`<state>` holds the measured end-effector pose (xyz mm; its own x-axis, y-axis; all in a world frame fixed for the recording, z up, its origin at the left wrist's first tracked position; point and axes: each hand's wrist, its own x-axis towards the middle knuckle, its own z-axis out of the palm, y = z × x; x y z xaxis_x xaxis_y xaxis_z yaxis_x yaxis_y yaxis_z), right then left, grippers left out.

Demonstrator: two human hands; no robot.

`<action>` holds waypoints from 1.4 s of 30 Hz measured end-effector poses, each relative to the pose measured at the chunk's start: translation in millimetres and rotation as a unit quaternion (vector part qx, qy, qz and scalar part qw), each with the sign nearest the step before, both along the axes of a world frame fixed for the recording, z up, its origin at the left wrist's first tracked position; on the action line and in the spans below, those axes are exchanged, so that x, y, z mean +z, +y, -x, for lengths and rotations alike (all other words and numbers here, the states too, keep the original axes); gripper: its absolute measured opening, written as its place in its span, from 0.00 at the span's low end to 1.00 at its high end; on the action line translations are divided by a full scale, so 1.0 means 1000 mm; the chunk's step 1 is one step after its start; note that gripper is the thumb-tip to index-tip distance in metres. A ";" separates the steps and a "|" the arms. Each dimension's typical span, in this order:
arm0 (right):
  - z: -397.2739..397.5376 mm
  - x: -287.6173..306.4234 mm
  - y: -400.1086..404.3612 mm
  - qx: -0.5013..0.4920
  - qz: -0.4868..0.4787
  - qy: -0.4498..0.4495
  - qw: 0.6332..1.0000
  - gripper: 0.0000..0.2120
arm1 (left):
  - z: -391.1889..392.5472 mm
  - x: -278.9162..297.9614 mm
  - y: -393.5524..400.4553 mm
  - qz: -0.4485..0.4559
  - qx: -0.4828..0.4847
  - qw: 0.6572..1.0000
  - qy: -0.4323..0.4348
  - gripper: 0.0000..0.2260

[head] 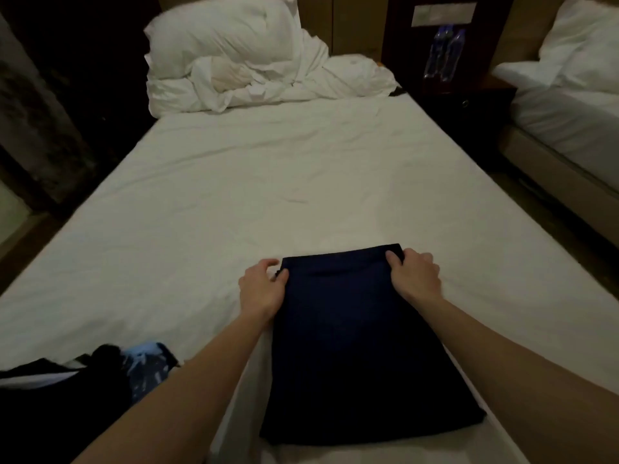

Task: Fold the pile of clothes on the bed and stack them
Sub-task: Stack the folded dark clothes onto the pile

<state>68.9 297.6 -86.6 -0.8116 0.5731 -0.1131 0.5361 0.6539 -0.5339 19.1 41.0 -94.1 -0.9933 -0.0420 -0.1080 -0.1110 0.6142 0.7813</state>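
- Dim hotel-style bedroom, with a single bed covered in a white fitted sheet (268,182) filling the view.
- Folded dark navy fabric garment (351,346), a long rectangle, lies flat on the sheet at the near end of the bed; its long axis runs away from the person towards the headboard, the far short edge between the two sets of fingers.
- Left hand (263,289) grips the far left corner, thumb on top of the cloth and fingers curled just outside its edge.
- Right hand (415,274) grips the far right corner, fingers curled over the cloth's edge.
- Heap of dark clothes with a pale blue patterned piece (100,380) sits well to the left of the left fingers, near the bed's edge, apart from the navy garment.
- Beyond the fingertips the sheet is bare up to a crumpled white duvet and pillow (234,58) at the head.
- Far to the right of the right fingers, two clear plastic water bottles (443,55) stand on a dark wooden nightstand (469,105); their labels are too blurred to read.
- Second white-sheeted bed (569,105) lies beyond the nightstand.
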 end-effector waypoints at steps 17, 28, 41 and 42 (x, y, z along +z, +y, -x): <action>-0.048 0.042 -0.033 0.068 0.066 0.183 0.978 0.14 | -0.063 0.039 -0.003 -0.243 0.032 0.968 0.047 0.05; -0.211 0.196 -0.071 0.125 -0.009 0.329 0.936 0.12 | -0.211 0.178 -0.066 -0.309 0.010 0.946 0.100 0.05; -0.347 0.300 -0.158 0.183 0.054 0.444 0.876 0.07 | -0.345 0.275 -0.159 -0.383 0.008 0.906 0.179 0.07; -0.355 0.303 -0.168 0.187 0.058 0.454 0.869 0.07 | -0.354 0.280 -0.170 -0.391 0.011 0.901 0.186 0.08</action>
